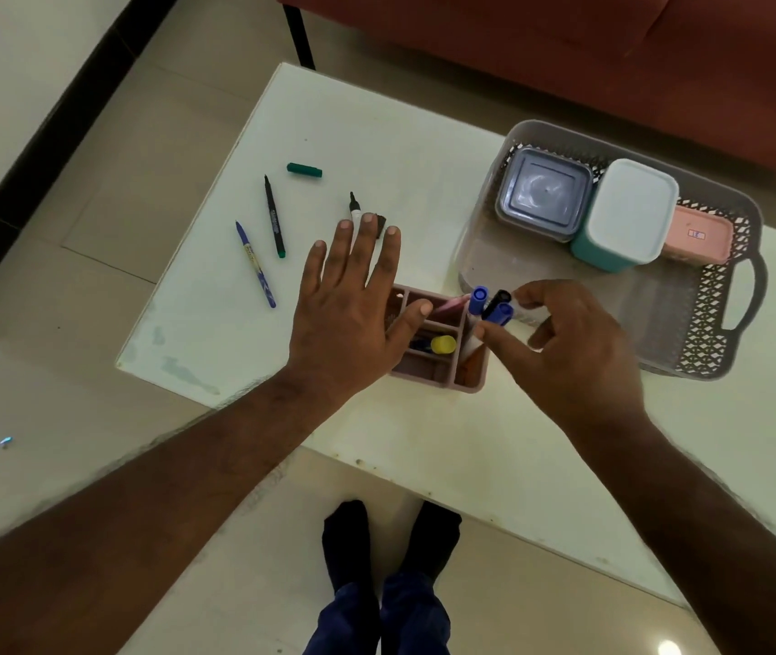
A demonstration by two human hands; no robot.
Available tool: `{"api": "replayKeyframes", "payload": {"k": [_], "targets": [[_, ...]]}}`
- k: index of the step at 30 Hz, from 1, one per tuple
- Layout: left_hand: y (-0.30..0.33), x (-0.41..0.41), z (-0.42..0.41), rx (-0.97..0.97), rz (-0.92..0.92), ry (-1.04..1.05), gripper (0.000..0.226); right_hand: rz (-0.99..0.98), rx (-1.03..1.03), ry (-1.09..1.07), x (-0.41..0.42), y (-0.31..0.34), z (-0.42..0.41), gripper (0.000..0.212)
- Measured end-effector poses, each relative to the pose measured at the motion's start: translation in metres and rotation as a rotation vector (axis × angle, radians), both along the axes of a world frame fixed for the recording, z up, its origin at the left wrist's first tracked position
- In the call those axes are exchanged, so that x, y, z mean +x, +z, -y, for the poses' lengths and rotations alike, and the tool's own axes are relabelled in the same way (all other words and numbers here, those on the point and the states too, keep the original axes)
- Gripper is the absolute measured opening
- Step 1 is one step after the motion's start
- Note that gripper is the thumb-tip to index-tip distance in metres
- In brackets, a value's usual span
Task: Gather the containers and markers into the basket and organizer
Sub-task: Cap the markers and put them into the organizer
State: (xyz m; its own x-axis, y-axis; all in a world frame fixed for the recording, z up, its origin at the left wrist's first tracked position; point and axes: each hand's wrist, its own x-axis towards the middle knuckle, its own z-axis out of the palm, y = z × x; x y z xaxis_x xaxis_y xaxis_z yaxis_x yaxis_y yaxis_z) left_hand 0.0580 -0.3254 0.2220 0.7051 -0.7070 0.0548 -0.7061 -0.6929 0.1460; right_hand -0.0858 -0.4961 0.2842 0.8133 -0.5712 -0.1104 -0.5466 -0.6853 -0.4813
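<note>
White tabletop (376, 134) over pale floor tiles, with a reddish sofa (565, 49) along the far side at 12 to 1 o'clock. Grey lattice basket (717, 295) at 2 o'clock of the table, holding three lidded containers in a row against its far wall: a grey square container (544, 193), a teal container with a white lid (625, 215) just beside it, and a pink container (698, 234) at the right end. Pink compartmented organizer (438, 366) at the table centre, touching or nearly touching the basket's near left corner; a yellow-capped marker (443, 344) lies in a middle compartment.

Right hand (565, 342), fingers curled, pinches a bundle of upright markers (490, 307) with blue and black caps standing in the organizer's right compartment. Left hand (348, 300), flat with fingers spread wide, hovers over or rests on the organizer's left edge; contact cannot be settled from this angle.

Loose items at 10 to 11 o'clock of the organizer: a blue marker (256, 266), a black marker with a green end (274, 217), an uncapped black-tipped marker (354, 208) partly hidden beneath the left fingertips (367, 218), and a separate green cap (304, 170) farthest out. Person's dark socks (391, 536) and blue trouser legs at 6 o'clock.
</note>
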Motion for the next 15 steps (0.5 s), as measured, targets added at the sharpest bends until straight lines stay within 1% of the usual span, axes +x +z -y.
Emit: {"api": "replayKeyframes", "payload": {"k": [3, 8, 12, 15], "targets": [[-0.001, 0.006, -0.01, 0.0, -0.005, 0.04, 0.08, 0.047, -0.059, -0.017, 0.007, 0.009, 0.006, 0.052], [-0.007, 0.021, -0.027, 0.015, -0.011, 0.081, 0.077, 0.075, -0.105, 0.045, 0.038, 0.02, 0.012, 0.042], [-0.011, 0.036, -0.031, 0.076, -0.01, 0.105, 0.077, 0.088, -0.093, 0.171, 0.092, 0.03, 0.01, 0.029], [-0.014, 0.044, -0.026, 0.105, -0.023, 0.104, 0.079, -0.016, -0.073, 0.333, 0.141, 0.018, 0.007, 0.027]]}}
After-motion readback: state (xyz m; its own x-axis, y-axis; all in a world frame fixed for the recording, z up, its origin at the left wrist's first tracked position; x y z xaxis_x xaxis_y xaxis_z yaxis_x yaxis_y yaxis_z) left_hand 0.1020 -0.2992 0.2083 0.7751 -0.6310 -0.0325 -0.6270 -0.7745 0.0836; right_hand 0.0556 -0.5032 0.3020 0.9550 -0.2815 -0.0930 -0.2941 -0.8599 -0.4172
